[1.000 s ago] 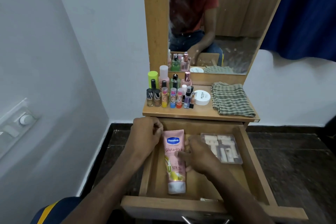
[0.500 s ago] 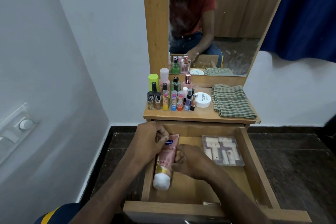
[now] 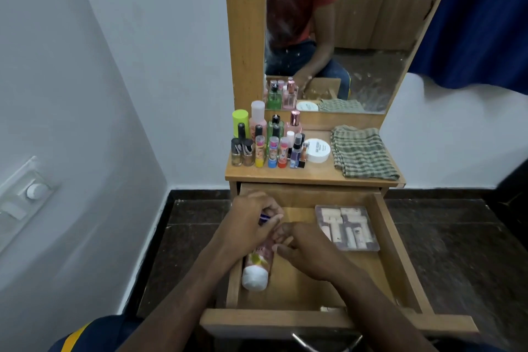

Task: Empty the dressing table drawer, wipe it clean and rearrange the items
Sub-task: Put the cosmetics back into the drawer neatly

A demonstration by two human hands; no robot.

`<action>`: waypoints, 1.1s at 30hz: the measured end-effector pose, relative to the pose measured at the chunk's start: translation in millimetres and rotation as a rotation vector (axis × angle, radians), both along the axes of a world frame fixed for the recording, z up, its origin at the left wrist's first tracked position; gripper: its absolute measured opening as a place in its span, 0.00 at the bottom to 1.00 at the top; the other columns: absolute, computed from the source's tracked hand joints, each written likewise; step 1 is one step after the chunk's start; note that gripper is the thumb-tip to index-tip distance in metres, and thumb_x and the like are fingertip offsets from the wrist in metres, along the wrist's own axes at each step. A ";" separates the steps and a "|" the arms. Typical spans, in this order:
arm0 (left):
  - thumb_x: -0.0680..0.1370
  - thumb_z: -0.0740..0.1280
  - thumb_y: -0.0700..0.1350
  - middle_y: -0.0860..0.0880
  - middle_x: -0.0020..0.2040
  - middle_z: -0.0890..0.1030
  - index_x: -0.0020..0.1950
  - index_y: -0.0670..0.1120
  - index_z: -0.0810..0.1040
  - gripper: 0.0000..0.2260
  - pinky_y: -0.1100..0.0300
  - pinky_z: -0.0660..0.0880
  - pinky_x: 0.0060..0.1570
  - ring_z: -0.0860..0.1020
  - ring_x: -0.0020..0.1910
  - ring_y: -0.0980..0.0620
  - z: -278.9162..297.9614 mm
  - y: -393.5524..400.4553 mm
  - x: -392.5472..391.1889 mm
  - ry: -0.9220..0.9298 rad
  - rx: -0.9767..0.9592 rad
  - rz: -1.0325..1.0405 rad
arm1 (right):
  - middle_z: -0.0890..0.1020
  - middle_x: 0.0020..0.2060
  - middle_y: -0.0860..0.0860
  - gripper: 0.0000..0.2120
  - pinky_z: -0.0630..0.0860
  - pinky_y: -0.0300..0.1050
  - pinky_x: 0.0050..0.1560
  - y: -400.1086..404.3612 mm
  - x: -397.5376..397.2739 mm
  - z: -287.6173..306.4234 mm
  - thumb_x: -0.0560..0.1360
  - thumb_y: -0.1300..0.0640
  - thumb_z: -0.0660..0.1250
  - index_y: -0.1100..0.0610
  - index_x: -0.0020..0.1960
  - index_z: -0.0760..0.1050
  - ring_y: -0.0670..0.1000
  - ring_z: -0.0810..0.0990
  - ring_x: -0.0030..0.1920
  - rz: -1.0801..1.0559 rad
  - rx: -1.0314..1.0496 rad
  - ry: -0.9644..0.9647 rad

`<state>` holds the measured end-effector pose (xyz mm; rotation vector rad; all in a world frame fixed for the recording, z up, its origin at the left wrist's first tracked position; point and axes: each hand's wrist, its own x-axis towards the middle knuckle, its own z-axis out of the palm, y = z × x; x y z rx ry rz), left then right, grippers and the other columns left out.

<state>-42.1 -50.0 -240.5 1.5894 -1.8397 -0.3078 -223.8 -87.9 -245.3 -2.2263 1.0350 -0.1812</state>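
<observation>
Currently both hands work inside the open drawer [image 3: 400, 260]. Pink lotion tube [image 3: 256, 268] lies along the drawer's left wall, white cap toward the front edge; only "10X" reads on its label, rest covered. Left hand [image 3: 248, 226] grips the tube's far end, fingers curled round it. Right hand [image 3: 305, 248] rests fingertips against the tube's side, fingers bent. Clear plastic case [image 3: 347, 227] sits at the drawer's back right corner. Bottles [image 3: 265, 143], white jar [image 3: 316, 150] with unreadable print, and checked cloth [image 3: 363, 151] on the counter [image 3: 314, 174].
</observation>
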 end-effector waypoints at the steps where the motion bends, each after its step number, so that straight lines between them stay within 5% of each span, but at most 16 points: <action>1: 0.76 0.76 0.44 0.59 0.45 0.82 0.47 0.52 0.85 0.03 0.63 0.78 0.47 0.79 0.45 0.61 -4.3 -1.2 0.1 0.014 0.003 0.010 | 0.86 0.53 0.46 0.10 0.80 0.43 0.55 1.7 -1.5 -0.8 0.81 0.54 0.70 0.52 0.61 0.82 0.44 0.82 0.53 -0.001 0.004 -0.009; 7: 0.78 0.74 0.49 0.59 0.47 0.82 0.50 0.56 0.84 0.02 0.59 0.80 0.44 0.78 0.44 0.62 -14.4 -0.7 -4.0 -0.043 0.055 0.029 | 0.85 0.47 0.47 0.02 0.82 0.49 0.50 11.7 -3.7 -2.3 0.78 0.55 0.72 0.52 0.50 0.82 0.46 0.83 0.45 -0.003 0.004 -0.011; 12: 0.77 0.74 0.48 0.58 0.49 0.84 0.51 0.55 0.85 0.03 0.55 0.81 0.47 0.80 0.45 0.59 -19.9 1.4 -1.9 -0.062 0.061 0.021 | 0.85 0.48 0.47 0.05 0.82 0.51 0.49 16.4 2.9 1.0 0.77 0.53 0.75 0.53 0.51 0.84 0.46 0.82 0.46 -0.007 -0.010 -0.036; 17: 0.77 0.70 0.54 0.58 0.53 0.85 0.55 0.56 0.85 0.09 0.55 0.80 0.53 0.82 0.50 0.58 -24.5 -4.2 -1.7 -0.095 0.095 0.017 | 0.84 0.47 0.50 0.04 0.77 0.46 0.45 19.3 3.0 -7.4 0.79 0.54 0.71 0.54 0.49 0.83 0.47 0.80 0.45 0.042 -0.063 -0.033; 22: 0.76 0.76 0.51 0.59 0.56 0.86 0.55 0.56 0.87 0.08 0.61 0.79 0.50 0.81 0.48 0.62 -12.6 -4.1 -2.9 -0.212 0.129 0.044 | 0.85 0.43 0.50 0.09 0.66 0.36 0.36 20.5 4.8 -13.6 0.82 0.53 0.66 0.54 0.48 0.82 0.47 0.78 0.40 0.013 -0.086 -0.027; 27: 0.77 0.74 0.53 0.59 0.56 0.87 0.47 0.58 0.84 0.01 0.58 0.81 0.52 0.83 0.52 0.63 -0.8 -9.8 -6.9 -0.259 0.327 0.031 | 0.86 0.47 0.51 0.09 0.78 0.49 0.45 22.4 -0.9 -16.1 0.82 0.49 0.64 0.50 0.52 0.82 0.53 0.83 0.48 -0.016 -0.055 0.017; 33: 0.80 0.69 0.57 0.60 0.48 0.85 0.50 0.58 0.82 0.05 0.58 0.74 0.44 0.82 0.49 0.59 -0.8 -18.9 -19.6 -0.401 0.317 0.099 | 0.85 0.47 0.53 0.09 0.67 0.44 0.41 22.3 -5.6 -12.4 0.83 0.50 0.65 0.53 0.53 0.80 0.54 0.82 0.49 -0.049 -0.105 0.029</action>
